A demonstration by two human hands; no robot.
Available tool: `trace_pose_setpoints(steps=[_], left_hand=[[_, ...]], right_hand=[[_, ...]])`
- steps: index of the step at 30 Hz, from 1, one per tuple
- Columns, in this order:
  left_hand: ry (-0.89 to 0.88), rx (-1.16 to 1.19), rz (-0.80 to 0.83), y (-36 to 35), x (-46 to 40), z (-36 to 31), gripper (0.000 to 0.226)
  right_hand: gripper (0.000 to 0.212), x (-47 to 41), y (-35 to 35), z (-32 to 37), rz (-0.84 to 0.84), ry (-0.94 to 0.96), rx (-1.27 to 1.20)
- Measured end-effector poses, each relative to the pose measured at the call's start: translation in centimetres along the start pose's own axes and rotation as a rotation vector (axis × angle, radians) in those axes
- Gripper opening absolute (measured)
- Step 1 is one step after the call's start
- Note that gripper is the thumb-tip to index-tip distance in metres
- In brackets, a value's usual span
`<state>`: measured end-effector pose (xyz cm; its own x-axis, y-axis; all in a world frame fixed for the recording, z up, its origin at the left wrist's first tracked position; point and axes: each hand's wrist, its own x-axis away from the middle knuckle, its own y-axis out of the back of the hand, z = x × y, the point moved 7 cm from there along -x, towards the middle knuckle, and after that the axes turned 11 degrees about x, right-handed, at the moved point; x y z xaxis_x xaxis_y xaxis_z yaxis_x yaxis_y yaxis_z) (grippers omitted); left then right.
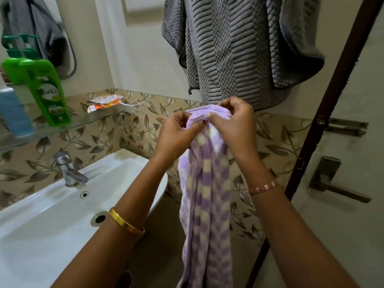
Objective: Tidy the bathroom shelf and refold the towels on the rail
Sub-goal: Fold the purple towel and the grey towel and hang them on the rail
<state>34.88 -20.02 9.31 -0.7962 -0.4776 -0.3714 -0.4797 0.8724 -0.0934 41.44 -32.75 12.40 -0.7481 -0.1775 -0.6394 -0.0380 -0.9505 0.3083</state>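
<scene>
Two hands gather the top edge of a lilac checked towel (pixel 207 194).
Left hand (pixel 178 132) and right hand (pixel 232 123) fingers pinch it bunched, letting it hang straight below them for refolding; grey towel (pixel 234 50) hangs just above.

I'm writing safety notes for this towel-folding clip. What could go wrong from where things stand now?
1. Both hands, left and right, pinch only the top of the purple checked towel; its long hanging end could droop to the floor or brush the sink.
2. The grey towel hangs bunched just above and might get tugged down.
3. A swinging elbow could knock the green bottle off the glass shelf.
</scene>
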Motion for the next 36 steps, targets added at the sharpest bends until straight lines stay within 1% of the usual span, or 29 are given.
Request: trace_pose_setpoints(steps=[2, 5, 7, 9, 11, 13, 14, 15, 16, 18, 19, 20, 21, 22, 23, 25, 26, 28, 30, 33, 36], left_hand=[[-0.025, -0.016, 0.002, -0.1, 0.1, -0.6, 0.021], [-0.034, 0.07, 0.086, -0.4, 0.5, -0.8, 0.024], [-0.061, 0.099, 0.13, -0.8, 1.0, -0.8, 0.036], [-0.066, 0.06, 0.134, -0.9, 1.3, -0.4, 0.053], [-0.076, -0.006, 0.119, -0.8, 1.2, -0.2, 0.063], [-0.078, -0.015, 0.063, -0.2, 0.8, 0.0, 0.063], [-0.069, 0.006, 0.032, 0.2, 0.5, 0.1, 0.062], [-0.059, 0.028, 0.014, 0.5, 0.4, 0.2, 0.061], [-0.053, 0.047, 0.009, 0.6, 0.3, 0.3, 0.06], [-0.056, 0.11, 0.033, 0.6, 0.1, 0.6, 0.055], [-0.061, 0.153, 0.05, 0.5, 0.1, 0.7, 0.051], [-0.068, 0.191, 0.065, 0.4, 0.1, 0.7, 0.049], [-0.076, 0.216, 0.073, 0.3, 0.1, 0.7, 0.047], [-0.081, 0.224, 0.078, 0.3, 0.2, 0.7, 0.044], [-0.082, 0.215, 0.082, 0.2, 0.2, 0.8, 0.041], [-0.069, 0.149, 0.102, 0.4, 0.3, 1.2, 0.039], [-0.068, 0.086, 0.127, 0.5, 0.3, 1.5, 0.042], [-0.073, -0.088, 0.182, 0.8, 0.4, 2.5, 0.059], [-0.02, -0.195, 0.183, 1.5, 0.6, 4.5, 0.071], [0.079, -0.245, 0.205, 2.3, 1.6, 8.7, 0.077], [0.165, -0.281, 0.239, 3.2, 2.7, 12.5, 0.072]], right_hand=[[0.015, -0.4, 0.0, 0.1, 0.007, -0.035, -0.037], [0.018, -1.2, 0.3, -0.6, 0.029, -0.128, -0.142], [0.02, -1.3, 0.1, -0.7, 0.077, -0.177, -0.214], [0.02, -1.3, -0.6, -0.4, 0.152, -0.194, -0.291], [0.019, -1.2, -1.3, 0.2, 0.258, -0.169, -0.315], [0.016, -1.1, -1.8, 0.8, 0.373, -0.119, -0.381], [0.013, -1.1, -1.8, 1.4, 0.409, -0.074, -0.409], [0.011, -1.1, -1.6, 1.8, 0.407, -0.001, -0.387], [0.012, -1.3, -1.1, 2.2, 0.368, 0.1, -0.28], [0.033, -1.7, -1.1, 2.3, 0.281, 0.322, 0.142], [0.044, -1.6, -1.5, 2.1, 0.267, 0.383, 0.329], [0.053, -1.3, -1.9, 1.9, 0.278, 0.406, 0.422], [0.058, -0.9, -2.2, 1.7, 0.28, 0.409, 0.418], [0.057, -0.7, -2.2, 1.7, 0.245, 0.404, 0.387], [0.052, -0.6, -2.2, 1.5, 0.185, 0.398, 0.363], [0.055, -0.4, -2.0, 1.3, 0.076, 0.384, 0.364], [0.056, -0.4, -2.0, 1.2, 0.042, 0.372, 0.373], [0.057, -0.7, -2.0, 1.3, -0.011, 0.348, 0.4], [0.06, -1.3, -1.8, 1.8, -0.09, 0.339, 0.411], [0.059, -1.9, -1.7, 3.2, -0.183, 0.399, 0.409], [0.055, -2.2, -2.0, 4.0, -0.191, 0.439, 0.426]])
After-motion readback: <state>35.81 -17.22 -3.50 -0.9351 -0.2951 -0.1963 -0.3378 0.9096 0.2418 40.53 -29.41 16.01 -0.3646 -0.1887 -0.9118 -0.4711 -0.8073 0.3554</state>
